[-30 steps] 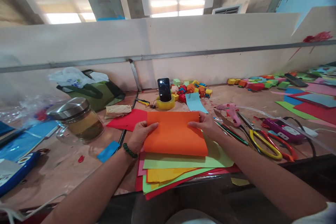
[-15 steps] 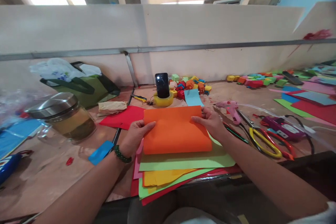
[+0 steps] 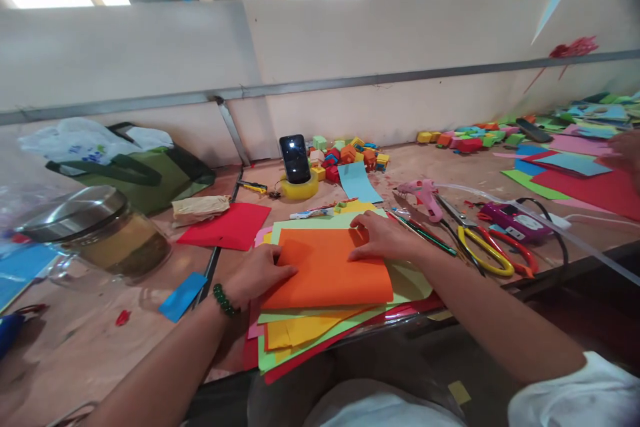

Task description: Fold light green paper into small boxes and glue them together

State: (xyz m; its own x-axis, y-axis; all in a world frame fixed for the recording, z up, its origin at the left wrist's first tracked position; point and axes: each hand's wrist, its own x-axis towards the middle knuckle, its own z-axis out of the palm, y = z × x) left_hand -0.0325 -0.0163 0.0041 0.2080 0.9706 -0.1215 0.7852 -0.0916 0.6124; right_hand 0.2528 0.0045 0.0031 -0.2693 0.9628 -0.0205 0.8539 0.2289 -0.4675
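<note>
Head: both hands flat on orange sheet (image 3: 330, 270), edges free.

Orange sheet (image 3: 330, 270) lowered flat; both hands pressing.

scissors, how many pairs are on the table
2. The yellow-handled scissors lie right of the right hand; the red-handled scissors lie just beyond them, partly overlapping. More may be hidden in the clutter.
</note>
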